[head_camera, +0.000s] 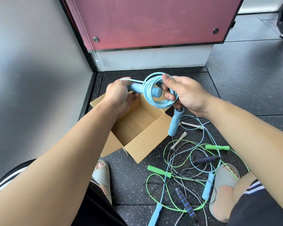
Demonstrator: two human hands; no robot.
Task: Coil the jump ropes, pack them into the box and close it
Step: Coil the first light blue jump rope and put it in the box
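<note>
box [147,142] mouth: flaps spread, inside bare, open from above | over far rim: left hand [119,97] and right hand [188,95] holding coiled light-blue jump rope [159,105], one handle [175,123] dangling by right flap | floor [129,178] right of box: loose rope tangle [183,160] | left: wall [31,79] close | behind: cabinet [153,22] base

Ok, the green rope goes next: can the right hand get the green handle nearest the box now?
Probably not yet: the right hand grips the blue coil. Otherwise the green handle lies exposed on the floor.
</note>
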